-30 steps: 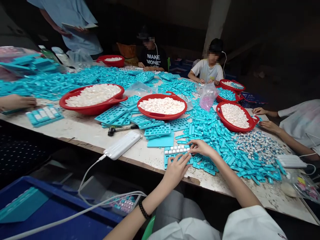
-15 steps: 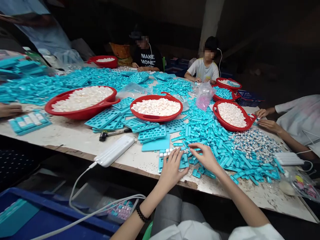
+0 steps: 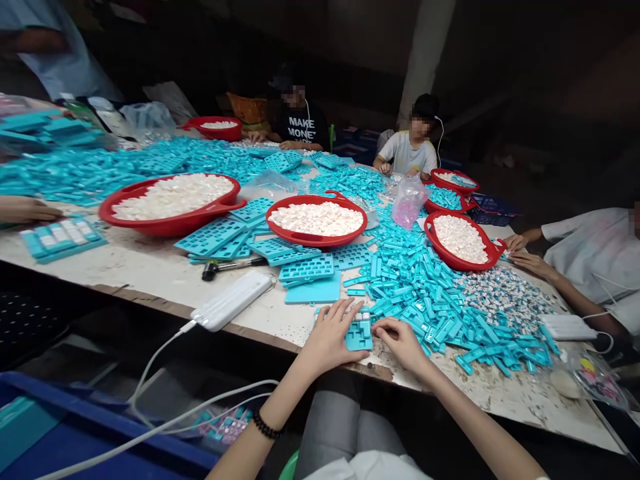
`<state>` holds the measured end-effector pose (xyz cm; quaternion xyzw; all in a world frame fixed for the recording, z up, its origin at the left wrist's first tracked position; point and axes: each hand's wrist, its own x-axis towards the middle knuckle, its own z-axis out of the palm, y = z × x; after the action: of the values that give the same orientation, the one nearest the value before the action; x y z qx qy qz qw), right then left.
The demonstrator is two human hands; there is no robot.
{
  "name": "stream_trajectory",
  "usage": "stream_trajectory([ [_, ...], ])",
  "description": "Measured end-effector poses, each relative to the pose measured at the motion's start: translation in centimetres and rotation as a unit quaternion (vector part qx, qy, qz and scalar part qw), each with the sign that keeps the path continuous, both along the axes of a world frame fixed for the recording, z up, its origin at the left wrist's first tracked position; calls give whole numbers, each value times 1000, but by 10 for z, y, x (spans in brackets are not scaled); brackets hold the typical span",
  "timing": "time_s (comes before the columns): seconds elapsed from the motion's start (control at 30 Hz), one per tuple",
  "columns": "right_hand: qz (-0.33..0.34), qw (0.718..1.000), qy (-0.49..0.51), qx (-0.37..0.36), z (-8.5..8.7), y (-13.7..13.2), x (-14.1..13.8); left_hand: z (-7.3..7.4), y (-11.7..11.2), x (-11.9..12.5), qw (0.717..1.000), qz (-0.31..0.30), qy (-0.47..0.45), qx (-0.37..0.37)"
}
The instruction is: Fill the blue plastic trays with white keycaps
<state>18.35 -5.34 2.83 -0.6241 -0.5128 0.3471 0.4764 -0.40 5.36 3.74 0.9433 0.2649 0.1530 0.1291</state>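
low centre of frame, the blue tray [image 3: 359,335], longest left to right, lies partly under the left hand [image 3: 326,339], fingers spread, and just left of the right hand [image 3: 405,343], fingers curled, grip unclear.

I've got room over the speckled, bare white tabletop [image 3: 277,317] left of my left hand [image 3: 327,340]; a glossy turquoise plastic heap [image 3: 413,287] kinda blocks beyond my right hand [image 3: 404,343].
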Motion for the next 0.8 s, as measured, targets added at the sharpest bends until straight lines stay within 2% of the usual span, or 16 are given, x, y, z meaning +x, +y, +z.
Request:
stream_trajectory([
  [0.1, -22, 999, 17, -17, 0, 7, -4, -1, 6, 2, 1000, -9, -10, 22],
  [0.2, -35, 996, 74, -28, -1, 12, -7, 0, 4, 4, 997, 3, -54, 53],
  [0.33, -5, 990, 142, 8, -4, 17, -13, 4, -7, 9, 990, 38, -102, 95],
  [0.5, -23, 987, 153, 36, -11, 20, -19, 0, -14, 17, 981, 72, -120, 133],
  [0.67, -28, 990, 136, 38, -18, 20, -17, -2, -18, 18, 983, 74, -105, 132],
  [0.8, -42, 989, 133, 39, -23, 22, -16, 15, -8, 17, 991, 76, -69, 87],
])
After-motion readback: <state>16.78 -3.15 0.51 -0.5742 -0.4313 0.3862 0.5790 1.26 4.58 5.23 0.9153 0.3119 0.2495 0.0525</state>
